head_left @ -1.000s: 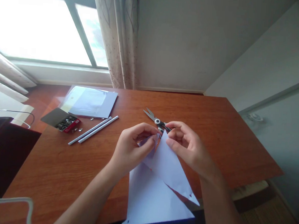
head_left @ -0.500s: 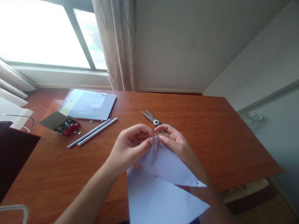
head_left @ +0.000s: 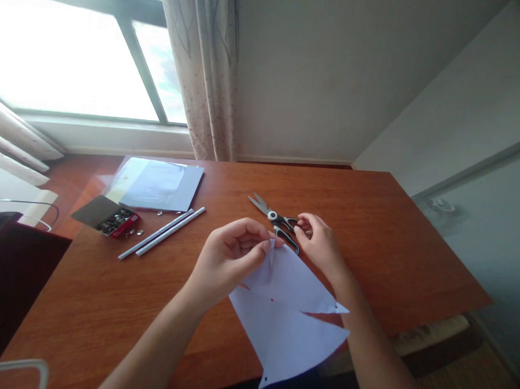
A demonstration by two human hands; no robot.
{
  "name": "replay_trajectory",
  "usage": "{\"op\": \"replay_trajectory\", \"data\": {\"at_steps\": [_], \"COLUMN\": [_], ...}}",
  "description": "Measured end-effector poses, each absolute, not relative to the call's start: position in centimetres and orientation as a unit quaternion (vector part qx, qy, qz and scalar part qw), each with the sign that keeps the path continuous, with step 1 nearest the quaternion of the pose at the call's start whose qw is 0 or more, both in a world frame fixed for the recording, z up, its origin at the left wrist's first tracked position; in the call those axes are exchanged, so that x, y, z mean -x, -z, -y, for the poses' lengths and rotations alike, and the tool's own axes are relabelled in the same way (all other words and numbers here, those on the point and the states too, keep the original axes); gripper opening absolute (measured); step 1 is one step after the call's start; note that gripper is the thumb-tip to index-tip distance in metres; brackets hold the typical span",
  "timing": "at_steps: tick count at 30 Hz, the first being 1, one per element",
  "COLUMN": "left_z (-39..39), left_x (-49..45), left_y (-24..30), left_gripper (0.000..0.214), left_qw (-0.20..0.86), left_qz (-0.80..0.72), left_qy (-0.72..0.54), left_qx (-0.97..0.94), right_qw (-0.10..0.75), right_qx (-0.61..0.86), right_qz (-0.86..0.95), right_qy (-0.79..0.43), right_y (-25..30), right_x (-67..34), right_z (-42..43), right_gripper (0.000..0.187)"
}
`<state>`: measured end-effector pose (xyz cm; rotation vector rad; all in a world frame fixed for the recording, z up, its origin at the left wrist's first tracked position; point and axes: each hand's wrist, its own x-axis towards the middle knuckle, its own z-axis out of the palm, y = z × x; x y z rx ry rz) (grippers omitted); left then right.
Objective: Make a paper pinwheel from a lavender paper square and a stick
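My left hand (head_left: 233, 260) pinches the upper edge of a white paper sheet (head_left: 287, 331) between thumb and fingers. The sheet has slits cut into it, pointed corners and a few small holes; a folded part shows by my thumb. To its right, my right hand (head_left: 319, 242) is off the paper, fingers loosely curled and apart, with nothing visible in them. Its fingertips are close to the handles of a pair of scissors (head_left: 273, 216); whether they touch is unclear. The scissors lie on the table with blades slightly apart, pointing to the far left.
On the wooden table (head_left: 351, 206), two white rolled tubes (head_left: 169, 230) lie at the left. Beside them stands an open red box (head_left: 119, 222) of metal pins, several loose nearby. A clear folder with papers (head_left: 159, 183) lies behind. A dark chair (head_left: 12, 279) stands left.
My right hand has let go of the paper and moved right, towards the scissors' handles. The paper has swung, its lower part shifting and showing a pointed corner with a hole.
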<state>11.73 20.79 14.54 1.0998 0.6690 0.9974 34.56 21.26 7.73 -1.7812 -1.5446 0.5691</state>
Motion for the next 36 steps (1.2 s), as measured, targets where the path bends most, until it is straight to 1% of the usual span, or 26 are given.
{"op": "replay_trajectory", "data": {"at_steps": [3,6,9,11,13,16,17,18,19,21,23,25,27,29,31,33,36], "left_z": [-20.8,-20.9,-21.0,-21.1,-21.1,-21.0,-20.9,-20.9,-20.9,-20.9,-20.9,-20.9,-20.9,-20.9,-20.8,-20.8,-20.8], "left_x": [-11.8,-11.9,-11.9,-11.9,-11.9,-11.9,-11.9,-11.9,-11.9,-11.8,-11.8,-11.8,-11.8,-11.8,-11.9,-12.0,-12.1], "left_y": [-14.5,-14.5,-14.5,-14.5,-14.5,-14.6,-14.6,-14.7,-14.8,-14.8,-14.7,-14.6,-14.5,-14.4,-14.4,-14.4,-14.3], "left_gripper": [0.014,0.012,0.011,0.011,0.011,0.012,0.012,0.012,0.012,0.012,0.014,0.016,0.017,0.018,0.018,0.017,0.016], "left_qw": [0.680,0.679,0.675,0.674,0.674,0.671,0.671,0.670,0.671,0.676,0.685,0.693,0.694,0.692,0.690,0.686,0.677], "left_qz": [-0.296,-0.291,-0.290,-0.294,-0.300,-0.309,-0.311,-0.312,-0.312,-0.314,-0.315,-0.319,-0.326,-0.333,-0.336,-0.339,-0.345], "left_qy": [-0.448,-0.451,-0.460,-0.465,-0.466,-0.468,-0.467,-0.467,-0.465,-0.459,-0.453,-0.448,-0.450,-0.451,-0.448,-0.442,-0.434], "left_qx": [-0.500,-0.501,-0.498,-0.494,-0.489,-0.485,-0.485,-0.485,-0.485,-0.484,-0.477,-0.467,-0.458,-0.455,-0.459,-0.468,-0.483], "right_qw": [0.308,0.285,0.281,0.288,0.304,0.348,0.370,0.413,0.439,0.455,0.442,0.420,0.406,0.415,0.446,0.477,0.468], "right_qx": [0.683,0.687,0.690,0.682,0.662,0.620,0.600,0.558,0.521,0.483,0.499,0.529,0.552,0.567,0.565,0.535,0.478], "right_qz": [0.631,0.637,0.625,0.612,0.597,0.576,0.568,0.545,0.534,0.529,0.542,0.561,0.583,0.599,0.601,0.601,0.619], "right_qy": [-0.202,-0.203,-0.233,-0.278,-0.337,-0.404,-0.424,-0.470,-0.501,-0.529,-0.512,-0.479,-0.436,-0.385,-0.348,-0.353,-0.412], "right_y": [-7.2,-7.5,-8.4,-9.1,-9.9,-11.2,-11.8,-12.3,-12.8,-13.8,-14.5,-15.0,-15.4,-16.1,-17.1,-18.4,-19.9], "right_x": [-33.9,-32.8,-32.7,-33.5,-34.8,-36.9,-37.5,-38.0,-38.3,-38.5,-38.2,-37.9,-37.5,-37.3,-37.0,-36.3,-34.8], "right_z": [-20.9,-20.9,-21.2,-21.3,-21.0,-19.7,-19.1,-18.6,-18.0,-17.2,-16.7,-16.3,-15.9,-15.4,-15.0,-14.7,-14.9], "right_gripper": [0.032,0.037,0.035,0.034,0.035,0.052,0.054,0.054,0.055,0.062,0.060,0.051,0.049,0.051,0.049,0.046,0.044]}}
